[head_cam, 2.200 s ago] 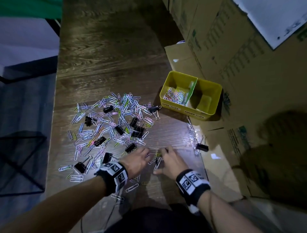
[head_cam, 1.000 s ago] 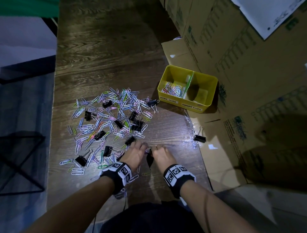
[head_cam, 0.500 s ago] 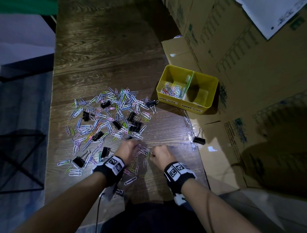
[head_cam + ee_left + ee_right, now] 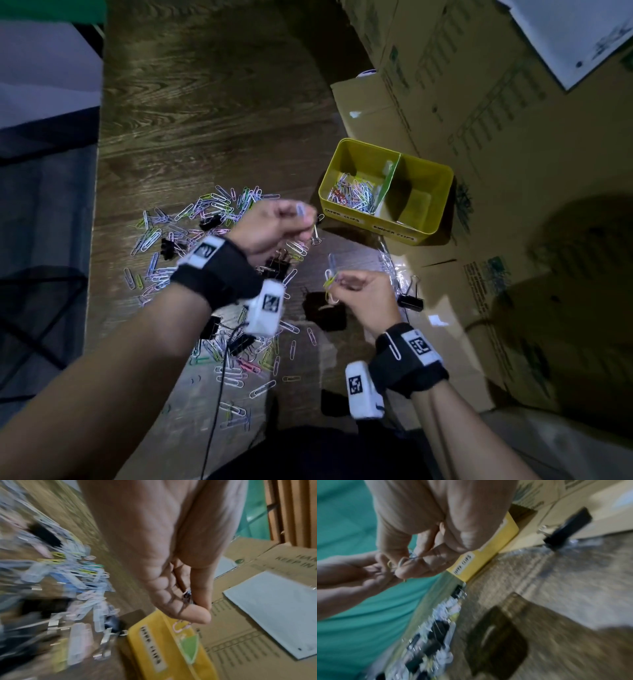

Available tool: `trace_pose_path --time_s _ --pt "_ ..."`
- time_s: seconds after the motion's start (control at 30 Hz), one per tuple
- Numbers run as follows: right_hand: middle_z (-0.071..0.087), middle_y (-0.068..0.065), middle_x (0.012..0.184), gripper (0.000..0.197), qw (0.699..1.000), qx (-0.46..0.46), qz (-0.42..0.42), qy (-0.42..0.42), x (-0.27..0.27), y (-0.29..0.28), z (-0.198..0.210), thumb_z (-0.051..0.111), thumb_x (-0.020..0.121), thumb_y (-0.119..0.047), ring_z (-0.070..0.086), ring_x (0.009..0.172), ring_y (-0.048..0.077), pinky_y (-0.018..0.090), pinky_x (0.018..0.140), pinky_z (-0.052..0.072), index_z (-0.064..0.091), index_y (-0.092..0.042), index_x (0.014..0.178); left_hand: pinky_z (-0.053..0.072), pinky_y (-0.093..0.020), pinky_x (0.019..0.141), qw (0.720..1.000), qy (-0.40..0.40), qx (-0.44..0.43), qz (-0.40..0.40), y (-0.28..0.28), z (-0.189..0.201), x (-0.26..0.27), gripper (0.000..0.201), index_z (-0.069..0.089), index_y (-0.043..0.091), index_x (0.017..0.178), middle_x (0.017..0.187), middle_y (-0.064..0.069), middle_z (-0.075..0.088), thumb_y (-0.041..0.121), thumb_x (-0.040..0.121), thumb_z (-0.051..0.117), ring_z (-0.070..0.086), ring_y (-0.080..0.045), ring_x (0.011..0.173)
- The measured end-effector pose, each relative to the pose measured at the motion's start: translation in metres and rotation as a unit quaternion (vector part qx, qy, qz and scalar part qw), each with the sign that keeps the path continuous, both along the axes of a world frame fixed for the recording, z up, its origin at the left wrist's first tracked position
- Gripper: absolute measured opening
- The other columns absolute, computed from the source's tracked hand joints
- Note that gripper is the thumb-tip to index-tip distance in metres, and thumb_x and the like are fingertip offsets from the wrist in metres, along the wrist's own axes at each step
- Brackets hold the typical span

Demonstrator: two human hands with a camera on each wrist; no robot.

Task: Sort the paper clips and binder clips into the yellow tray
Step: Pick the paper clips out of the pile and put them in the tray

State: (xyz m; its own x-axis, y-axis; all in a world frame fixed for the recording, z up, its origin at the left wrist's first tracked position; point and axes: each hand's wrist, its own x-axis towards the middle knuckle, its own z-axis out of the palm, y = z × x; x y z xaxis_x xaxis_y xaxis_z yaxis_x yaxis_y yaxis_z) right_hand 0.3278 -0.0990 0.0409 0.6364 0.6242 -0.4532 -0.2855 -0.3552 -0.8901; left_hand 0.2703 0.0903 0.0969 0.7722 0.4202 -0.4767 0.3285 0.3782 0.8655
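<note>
A yellow tray (image 4: 342,150) with a green divider stands at the right of the wooden table; its left compartment holds several paper clips (image 4: 352,197), its right one looks bare. My left hand (image 4: 274,226) is raised above the pile and pinches a few paper clips (image 4: 300,209), seen near the tray's label (image 4: 187,597) in the left wrist view. My right hand (image 4: 359,291) is lifted too and pinches paper clips (image 4: 330,277) between thumb and fingers (image 4: 402,563). A spread of coloured paper clips (image 4: 212,209) and black binder clips (image 4: 168,246) lies under my hands.
Flattened cardboard (image 4: 496,171) covers the right side, with one binder clip (image 4: 409,301) on its edge beside crumpled clear plastic (image 4: 390,263). A white sheet (image 4: 582,31) lies at the far right. The table's left edge (image 4: 99,205) drops to dark floor. A cable (image 4: 215,394) hangs from my left wrist.
Both hands have risen off the table with paper clips pinched in them. The left hand has moved forward and right toward the tray; the right hand has lifted slightly right.
</note>
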Motion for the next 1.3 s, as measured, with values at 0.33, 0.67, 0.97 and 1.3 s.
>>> trace_pose_path --time_s 0.33,0.67,0.97,1.3 --pt "0.062 -0.009 0.055 0.033 0.988 0.086 -0.085 -0.099 0.081 0.046 0.064 0.069 0.073 0.010 0.056 0.053 0.006 0.023 0.061 0.050 0.064 -0.019 0.060 0.052 -0.024 0.063 0.963 0.129 0.236 -0.035 0.008 -0.033 0.116 0.013 0.068 0.010 0.087 0.079 -0.008 0.067 0.001 0.078 0.067 0.064 -0.010 0.061" --pt "0.069 0.013 0.097 0.013 0.898 -0.231 0.102 -0.361 0.143 0.105 0.040 0.067 0.078 -0.019 0.065 0.092 0.025 0.025 0.083 0.049 0.072 -0.015 0.089 0.055 -0.034 0.078 0.947 0.033 0.318 0.023 -0.005 -0.036 0.053 0.025 0.069 0.023 0.089 0.085 -0.001 0.070 0.003 0.085 0.056 0.065 -0.018 0.074" --pt "0.061 0.010 0.115 0.028 0.867 -0.138 0.176 -0.445 0.109 0.102 0.039 0.061 0.087 -0.016 0.059 0.101 0.022 0.028 0.091 0.046 0.065 -0.018 0.114 0.042 -0.009 0.065 0.852 0.173 0.414 -0.269 -0.011 -0.052 -0.117 0.015 0.070 0.019 0.094 0.090 0.004 0.068 0.010 0.087 0.059 0.057 -0.003 0.072" --pt "0.068 0.000 0.085 0.011 0.841 -0.062 0.510 -0.170 -0.029 0.070 0.011 0.067 0.086 -0.019 0.053 0.066 0.002 0.013 0.061 0.045 0.071 -0.013 0.094 0.055 -0.030 0.069 0.821 0.187 0.448 -0.301 -0.043 -0.090 -0.207 0.037 0.054 0.026 0.113 0.111 -0.002 0.051 0.032 0.080 0.068 0.063 -0.019 0.076"
